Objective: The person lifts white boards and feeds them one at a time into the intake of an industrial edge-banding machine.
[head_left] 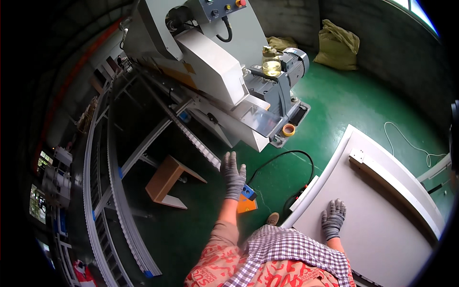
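Note:
A grey knit glove with paler fingertips covers my left hand [233, 176], which is stretched forward with its fingers extended. Nothing shows in it; in the picture its fingertips meet the near end of a narrow roller rail [201, 149], and I cannot tell whether they touch. On my right, a grey board [366, 222] has a pale edge. My right hand [333, 219], gloved alike, lies flat on that board with the fingers a little apart. A long wooden strip with a white face [394, 189] rests along the board's far side.
A large grey-white machine [210, 67] with a motor [294, 64] stands ahead. Conveyor rails [117, 177] run along the left, beside a brown wooden stand [165, 182]. A black cable [313, 162] crosses the green floor. Full sacks [337, 45] lean on the far wall.

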Action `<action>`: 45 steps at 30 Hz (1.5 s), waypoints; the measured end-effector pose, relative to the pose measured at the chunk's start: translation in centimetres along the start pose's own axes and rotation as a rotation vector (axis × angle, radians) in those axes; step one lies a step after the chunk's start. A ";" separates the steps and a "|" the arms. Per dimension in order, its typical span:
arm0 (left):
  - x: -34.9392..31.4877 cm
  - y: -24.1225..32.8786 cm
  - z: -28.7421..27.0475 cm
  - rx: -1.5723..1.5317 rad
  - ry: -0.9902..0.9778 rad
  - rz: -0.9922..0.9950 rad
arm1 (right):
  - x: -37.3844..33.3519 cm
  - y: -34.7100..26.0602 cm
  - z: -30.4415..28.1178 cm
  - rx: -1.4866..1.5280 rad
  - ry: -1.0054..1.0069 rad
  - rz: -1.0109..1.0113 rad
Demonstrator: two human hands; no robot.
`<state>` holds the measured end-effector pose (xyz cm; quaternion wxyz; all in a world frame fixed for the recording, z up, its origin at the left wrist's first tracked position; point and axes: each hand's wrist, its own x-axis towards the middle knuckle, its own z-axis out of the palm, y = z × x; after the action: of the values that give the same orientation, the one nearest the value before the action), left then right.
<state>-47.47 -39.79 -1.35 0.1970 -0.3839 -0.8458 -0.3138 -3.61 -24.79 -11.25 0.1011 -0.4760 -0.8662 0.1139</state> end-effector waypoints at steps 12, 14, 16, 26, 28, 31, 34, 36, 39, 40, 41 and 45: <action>0.9 -2.3 1.4 -0.066 -0.077 -0.067 | -0.1 -0.6 0.6 -0.031 0.059 0.035; 0.9 -2.2 1.3 -0.030 -0.091 -0.056 | 0.0 -0.8 0.6 -0.034 0.056 0.043; 0.9 -2.1 1.2 0.002 -0.109 -0.048 | 0.0 -0.6 0.8 -0.040 0.059 0.042; 1.4 -1.0 1.2 0.082 -0.165 -0.030 | -0.3 -0.2 0.8 -0.020 0.138 0.014; 1.5 -0.8 0.9 0.101 -0.209 -0.017 | -0.2 -0.4 0.6 -0.008 0.129 0.020; 3.4 -0.7 0.7 0.060 -0.311 0.068 | 0.0 -0.3 0.1 -0.021 0.113 0.012; 6.9 -0.8 1.4 0.098 -0.427 0.139 | 0.2 -0.6 -0.3 -0.012 0.077 0.042; 9.7 -1.4 2.8 0.153 -0.410 0.266 | 0.2 -0.8 -0.3 -0.022 0.071 0.050; 14.2 -0.6 5.4 0.182 -0.477 0.337 | 0.0 -0.9 -0.3 -0.018 0.099 0.037; 15.6 -0.7 6.5 0.174 -0.481 0.370 | 0.0 -0.9 0.0 -0.024 0.111 0.032; 17.3 0.9 7.9 0.215 -0.527 0.388 | -0.1 -0.8 0.0 -0.040 0.137 0.047; 22.4 2.7 13.1 0.153 -0.557 0.558 | 0.0 -0.7 -0.6 0.001 0.153 0.081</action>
<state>-60.66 -17.70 3.02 0.0660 -0.6533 -0.7511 -0.0684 -4.00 -25.04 -10.50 0.1626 -0.5178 -0.8359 0.0815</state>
